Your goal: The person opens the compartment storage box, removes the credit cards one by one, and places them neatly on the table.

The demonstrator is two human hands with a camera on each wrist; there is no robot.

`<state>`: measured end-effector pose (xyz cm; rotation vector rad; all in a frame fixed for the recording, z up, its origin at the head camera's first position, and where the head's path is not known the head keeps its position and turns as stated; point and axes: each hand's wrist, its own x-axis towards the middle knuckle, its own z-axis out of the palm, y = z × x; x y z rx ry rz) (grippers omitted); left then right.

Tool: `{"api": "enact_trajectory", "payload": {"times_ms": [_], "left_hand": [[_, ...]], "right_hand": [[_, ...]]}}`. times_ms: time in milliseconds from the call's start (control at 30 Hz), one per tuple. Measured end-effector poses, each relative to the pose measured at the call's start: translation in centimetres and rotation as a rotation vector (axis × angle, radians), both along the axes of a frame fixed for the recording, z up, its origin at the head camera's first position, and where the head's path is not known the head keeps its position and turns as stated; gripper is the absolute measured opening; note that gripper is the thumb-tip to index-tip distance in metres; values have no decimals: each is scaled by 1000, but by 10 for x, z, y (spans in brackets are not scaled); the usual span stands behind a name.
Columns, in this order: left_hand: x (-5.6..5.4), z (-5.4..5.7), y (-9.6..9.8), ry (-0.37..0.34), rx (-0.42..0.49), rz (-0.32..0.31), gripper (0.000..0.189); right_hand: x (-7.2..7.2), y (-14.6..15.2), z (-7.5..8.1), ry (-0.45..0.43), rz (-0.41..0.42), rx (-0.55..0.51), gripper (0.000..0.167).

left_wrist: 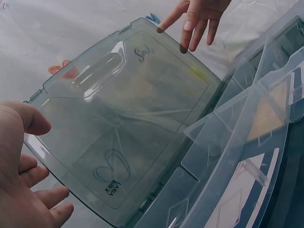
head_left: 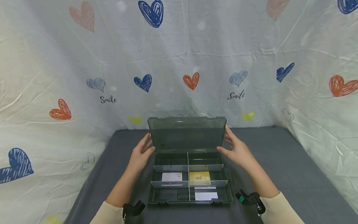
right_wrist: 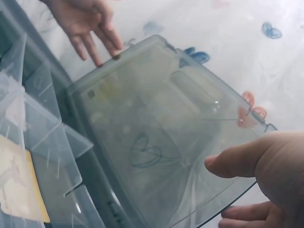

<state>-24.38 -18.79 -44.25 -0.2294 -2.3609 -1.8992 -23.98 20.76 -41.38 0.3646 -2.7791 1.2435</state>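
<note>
Cream sleeves (head_left: 106, 213), two, lie nearest the camera, at 5 and 7 o'clock. One heart-printed curtain (head_left: 215, 37) backs one dark grey table (head_left: 279, 155). On the table at 6 o'clock sits one translucent green-grey compartment box (head_left: 190, 203), its one hinged lid (head_left: 188, 137) raised at the box's 12 o'clock. Left hand (head_left: 141, 155), at 10 o'clock of the box, and right hand (head_left: 237, 151), at 2 o'clock, are spread, fingers mostly extended, at the lid's side edges; grip force cannot be told. Step in hand, as judged: positioning the lid; the next move calls for even two-sided guidance. Compartments: six. Cards: three visible, a white card (head_left: 172, 176) at the tray's 9 o'clock, a yellow card (head_left: 199, 176) at 3 and a dark-striped white card (head_left: 205, 196) between 4 and 5. Front latches (head_left: 216, 201): two.
</note>
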Motion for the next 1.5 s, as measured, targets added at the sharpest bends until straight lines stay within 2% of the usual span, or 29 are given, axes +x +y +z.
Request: {"api": "enact_trajectory", "payload": {"times_ms": [167, 300, 467, 633, 867, 1067, 1267, 1500], "left_hand": [[-7, -4, -2, -2, 29, -30, 67], [-13, -6, -3, -15, 42, -28, 66], [-22, -7, -4, -71, 38, -8, 64], [-36, -10, -4, -129, 49, 1, 64], [-55, -13, -1, -170, 166, 6, 63], [-68, -21, 3, -185, 274, 16, 62], [-75, -30, 8, -198, 267, 27, 61], [-80, -36, 11, -245, 287, 35, 48]], "right_hand": [[-13, 0, -5, 7, 10, 19, 105], [-21, 0, -8, 10, 18, 2, 104], [-28, -3, -18, -23, 53, -65, 105], [-36, -10, -26, -33, 69, -27, 105], [-48, -14, -28, -53, 44, -13, 104], [-60, -16, -37, -103, 48, -20, 103], [-73, -18, -51, -143, 62, -68, 100], [-83, -19, -60, -230, 92, -107, 100]]}}
